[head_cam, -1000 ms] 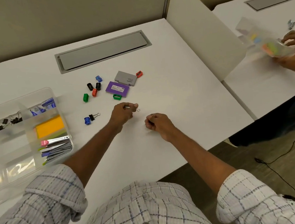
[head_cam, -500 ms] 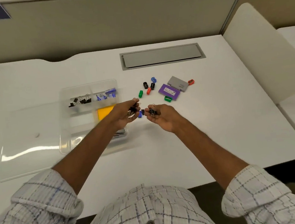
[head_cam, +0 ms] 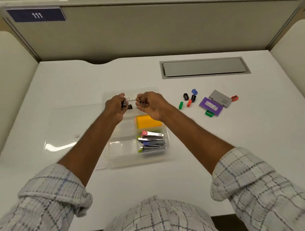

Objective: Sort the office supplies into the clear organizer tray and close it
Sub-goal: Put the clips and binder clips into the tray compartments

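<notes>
Both hands hover over the far end of the clear organizer tray (head_cam: 112,155), which sits near the middle of the white surface (head_cam: 225,155). The left hand (head_cam: 114,107) is pinched shut on a small dark binder clip (head_cam: 124,104), and the right hand (head_cam: 149,104) is curled closed on another clip (head_cam: 141,102); the two hands stand just apart, side by side, probably so that both clips can drop into the same far compartment, where one black clip (head_cam: 130,107) already lies. The tray keeps like with like: a yellow-orange pad of sticky notes (head_cam: 148,121) fills a middle compartment and a bundle of staple removers (head_cam: 151,141) lies in the near right one. Its clear lid (head_cam: 72,133) is folded out flat to the left, so the tray stays open for filling. Still waiting to the right, well apart from the tray, are small coloured sharpeners (head_cam: 189,98), a purple box (head_cam: 210,106) and a grey box (head_cam: 220,98) touching it. Farther off, a grey cable hatch (head_cam: 203,67) is set into the surface, beige partitions close in the cubicle, and a blue plate (head_cam: 36,15) reads 111
</notes>
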`<control>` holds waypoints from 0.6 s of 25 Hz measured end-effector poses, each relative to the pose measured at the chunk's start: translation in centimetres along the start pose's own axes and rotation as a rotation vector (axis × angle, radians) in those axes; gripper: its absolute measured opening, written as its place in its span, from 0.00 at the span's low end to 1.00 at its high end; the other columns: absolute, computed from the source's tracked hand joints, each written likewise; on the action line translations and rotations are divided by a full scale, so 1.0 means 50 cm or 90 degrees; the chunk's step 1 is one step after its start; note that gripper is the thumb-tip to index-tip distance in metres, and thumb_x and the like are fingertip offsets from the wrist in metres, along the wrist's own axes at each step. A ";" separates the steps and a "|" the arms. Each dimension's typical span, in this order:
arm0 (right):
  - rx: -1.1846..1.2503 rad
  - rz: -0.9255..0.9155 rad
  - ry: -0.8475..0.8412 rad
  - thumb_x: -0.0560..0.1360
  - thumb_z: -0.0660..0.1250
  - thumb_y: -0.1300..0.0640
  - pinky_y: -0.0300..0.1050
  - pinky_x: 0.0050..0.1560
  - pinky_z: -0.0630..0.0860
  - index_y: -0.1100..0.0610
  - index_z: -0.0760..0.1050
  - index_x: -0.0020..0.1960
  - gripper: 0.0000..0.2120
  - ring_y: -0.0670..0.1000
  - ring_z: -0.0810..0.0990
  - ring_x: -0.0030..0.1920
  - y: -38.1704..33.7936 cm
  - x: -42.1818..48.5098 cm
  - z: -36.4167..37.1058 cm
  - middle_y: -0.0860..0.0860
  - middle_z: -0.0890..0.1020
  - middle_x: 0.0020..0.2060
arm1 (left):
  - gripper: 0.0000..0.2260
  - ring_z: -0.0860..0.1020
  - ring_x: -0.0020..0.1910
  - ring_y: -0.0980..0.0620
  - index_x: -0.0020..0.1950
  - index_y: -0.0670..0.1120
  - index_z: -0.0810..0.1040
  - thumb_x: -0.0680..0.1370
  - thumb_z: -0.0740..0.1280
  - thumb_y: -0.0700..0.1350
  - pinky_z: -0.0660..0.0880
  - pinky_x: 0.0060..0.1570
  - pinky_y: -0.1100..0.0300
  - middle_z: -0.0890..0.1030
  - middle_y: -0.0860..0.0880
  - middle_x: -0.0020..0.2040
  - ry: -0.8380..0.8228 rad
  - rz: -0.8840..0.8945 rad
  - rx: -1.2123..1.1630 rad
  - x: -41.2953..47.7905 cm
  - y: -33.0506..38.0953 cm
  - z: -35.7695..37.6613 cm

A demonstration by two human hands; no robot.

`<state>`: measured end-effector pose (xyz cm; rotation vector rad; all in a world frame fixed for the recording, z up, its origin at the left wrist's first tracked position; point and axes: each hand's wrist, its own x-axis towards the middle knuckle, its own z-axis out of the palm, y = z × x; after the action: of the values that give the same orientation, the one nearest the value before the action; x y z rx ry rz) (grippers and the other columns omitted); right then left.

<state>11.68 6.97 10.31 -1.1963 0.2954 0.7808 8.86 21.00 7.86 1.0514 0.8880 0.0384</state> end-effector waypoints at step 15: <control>-0.330 -0.171 0.004 0.83 0.58 0.61 0.46 0.67 0.68 0.59 0.70 0.72 0.18 0.52 0.69 0.72 -0.010 0.059 0.009 0.54 0.72 0.72 | 0.16 0.70 0.59 0.52 0.65 0.44 0.75 0.84 0.57 0.50 0.67 0.57 0.58 0.77 0.50 0.60 0.002 0.080 0.104 0.054 0.027 -0.032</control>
<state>14.01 8.43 9.07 -1.6840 -0.0733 0.6339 10.12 24.03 6.90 1.2591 0.8363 0.0742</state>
